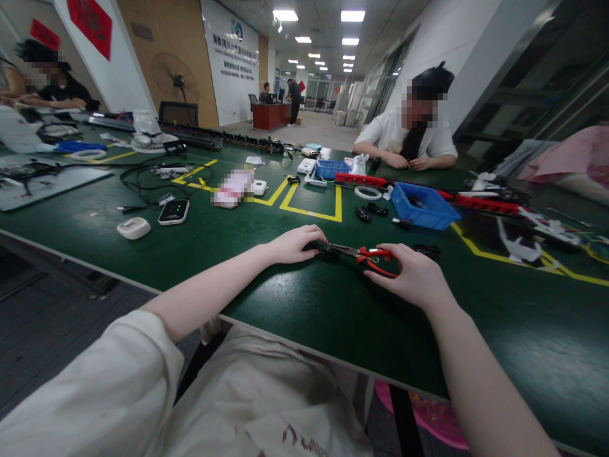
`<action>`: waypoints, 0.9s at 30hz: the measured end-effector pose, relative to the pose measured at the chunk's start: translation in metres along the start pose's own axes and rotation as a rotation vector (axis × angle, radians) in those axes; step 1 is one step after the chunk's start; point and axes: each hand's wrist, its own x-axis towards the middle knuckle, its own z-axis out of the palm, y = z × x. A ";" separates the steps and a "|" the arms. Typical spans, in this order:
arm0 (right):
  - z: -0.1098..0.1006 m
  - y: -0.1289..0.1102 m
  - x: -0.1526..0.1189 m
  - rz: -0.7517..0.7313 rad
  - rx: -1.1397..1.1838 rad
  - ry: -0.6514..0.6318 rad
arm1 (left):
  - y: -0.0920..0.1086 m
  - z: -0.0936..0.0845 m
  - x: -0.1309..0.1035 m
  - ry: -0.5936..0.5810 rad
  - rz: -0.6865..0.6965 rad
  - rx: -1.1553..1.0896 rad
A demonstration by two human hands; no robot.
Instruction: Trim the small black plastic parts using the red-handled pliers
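Note:
My right hand [412, 273] grips the red-and-black handles of a pair of needle-nose pliers [368, 254], whose jaws point left. Pinched in the fingers of my left hand [297, 244] is a small black part [323, 246], too dark to name. The tips of the pliers' jaws meet this part just above the green table [285, 298]. Between the pliers' handles a thin pale wire or spring shows. Behind my right hand lies a dark bundle [427, 251], partly hidden.
A blue bin [423, 206] with dark items stands at the back right, near black parts [364, 212] and a white ring [370, 192]. A device with green lights [174, 211] and a white case [134, 228] lie left. Across the table sits a person in white [404, 136].

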 end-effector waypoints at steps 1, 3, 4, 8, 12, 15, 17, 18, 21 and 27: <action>0.000 0.000 0.000 0.002 -0.002 -0.004 | 0.000 0.000 0.000 -0.002 0.001 0.001; 0.001 0.000 0.000 0.005 -0.006 -0.011 | 0.001 0.000 0.000 -0.005 -0.001 0.003; 0.001 0.000 0.000 0.004 -0.007 -0.013 | 0.001 0.000 0.000 -0.008 -0.004 0.005; 0.002 0.000 0.000 -0.005 -0.004 -0.021 | 0.001 0.000 0.000 -0.020 -0.022 0.008; 0.002 0.000 0.000 -0.013 0.003 -0.018 | 0.001 -0.001 0.000 -0.022 -0.020 0.009; 0.001 0.000 0.000 -0.007 -0.005 -0.007 | 0.002 -0.001 0.000 -0.024 -0.027 0.006; 0.000 0.000 0.000 -0.003 -0.006 -0.005 | 0.002 -0.001 0.000 -0.027 -0.036 0.005; 0.000 0.000 0.000 -0.003 -0.005 -0.003 | 0.003 -0.001 0.000 -0.028 -0.042 0.005; 0.000 0.000 0.000 -0.004 -0.004 0.004 | 0.004 -0.002 0.000 -0.030 -0.060 -0.001; 0.000 0.001 0.000 0.008 -0.023 -0.015 | 0.003 -0.002 0.000 -0.040 -0.056 0.016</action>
